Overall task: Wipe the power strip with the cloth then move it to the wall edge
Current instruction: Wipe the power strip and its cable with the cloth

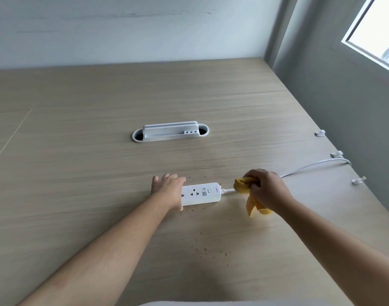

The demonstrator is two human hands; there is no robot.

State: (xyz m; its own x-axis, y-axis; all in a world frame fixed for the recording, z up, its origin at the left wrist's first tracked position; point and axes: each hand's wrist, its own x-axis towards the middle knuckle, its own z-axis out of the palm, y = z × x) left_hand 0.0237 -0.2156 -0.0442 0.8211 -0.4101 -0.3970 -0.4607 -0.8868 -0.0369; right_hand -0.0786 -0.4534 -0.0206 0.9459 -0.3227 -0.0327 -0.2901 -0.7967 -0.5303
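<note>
A white power strip (203, 193) lies flat on the wooden desk (100, 173), its sockets facing up. My left hand (167, 188) covers and grips its left end. My right hand (266, 191) is just right of the strip, fisted on a bunched yellow cloth (242, 186) with a tail hanging down. The cloth hovers over the strip's white cord (310, 166), which runs right toward the grey wall (343, 107). The cloth is apart from the strip's body.
Small dark crumbs (202, 246) are scattered on the desk around and in front of the strip. A white oval cable grommet (170, 132) sits farther back at centre. Three white cable clips (337, 154) line the right desk edge along the wall. A window (379, 29) is upper right.
</note>
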